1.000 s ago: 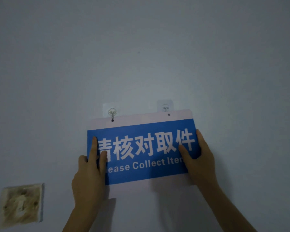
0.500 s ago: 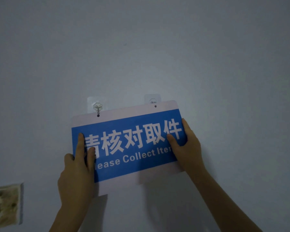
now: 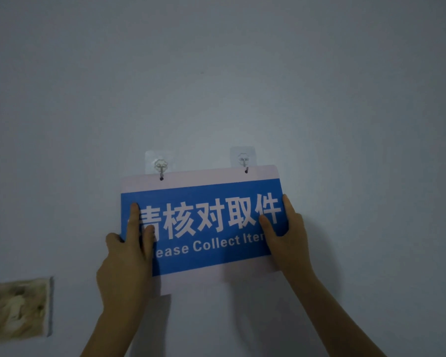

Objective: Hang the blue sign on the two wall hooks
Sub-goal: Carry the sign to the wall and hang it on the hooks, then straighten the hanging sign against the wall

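Two hooks (image 3: 161,166) sit on the wall (image 3: 216,86) just above the sign's (image 3: 204,228) top edge, and each of its two small holes lies at a hook's tip; whether the wire passes through cannot be told. The sign lies flat against the wall, long axis nearly level, right end slightly higher. Left hand (image 3: 124,256) pinches the lower left edge, fingers (image 3: 133,220) flat on the face. Right hand (image 3: 289,238) clasps the right edge, fingers behind, thumb in front. Both hooks lie above the fingers, so any seating move goes up, then down.
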The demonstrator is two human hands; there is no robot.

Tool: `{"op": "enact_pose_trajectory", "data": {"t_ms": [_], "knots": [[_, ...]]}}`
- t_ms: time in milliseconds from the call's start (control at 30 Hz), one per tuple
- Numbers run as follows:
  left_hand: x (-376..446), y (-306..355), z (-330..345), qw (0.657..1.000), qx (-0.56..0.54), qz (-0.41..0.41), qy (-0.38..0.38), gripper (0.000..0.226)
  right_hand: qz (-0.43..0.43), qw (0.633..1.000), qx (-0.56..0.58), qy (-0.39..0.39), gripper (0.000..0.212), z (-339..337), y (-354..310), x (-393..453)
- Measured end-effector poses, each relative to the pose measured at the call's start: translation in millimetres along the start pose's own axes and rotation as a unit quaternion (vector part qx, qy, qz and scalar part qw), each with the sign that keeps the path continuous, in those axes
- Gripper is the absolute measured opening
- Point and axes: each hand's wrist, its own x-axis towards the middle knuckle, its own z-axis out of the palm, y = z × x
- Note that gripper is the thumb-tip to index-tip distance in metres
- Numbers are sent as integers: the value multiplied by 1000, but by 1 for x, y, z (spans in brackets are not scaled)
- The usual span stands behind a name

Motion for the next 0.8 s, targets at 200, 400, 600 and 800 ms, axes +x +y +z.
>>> {"op": "enact_pose_trajectory", "data": {"t_ms": [200, 400, 600, 800], "knots": [[4, -1, 3, 999, 34, -21, 7, 59, -9, 996, -74, 39, 76, 10, 8, -5], [5, -1, 10, 992, 127, -12, 8, 60, -43, 984, -165, 53, 77, 12, 17, -5], [8, -9, 18, 981, 166, 76, 71, 57, -67, 977, -195, 61, 77, 15, 17, -7], [11, -6, 19, 967, 220, 83, 96, 50, -74, 971, -216, 68, 74, 19, 20, -5]]}}
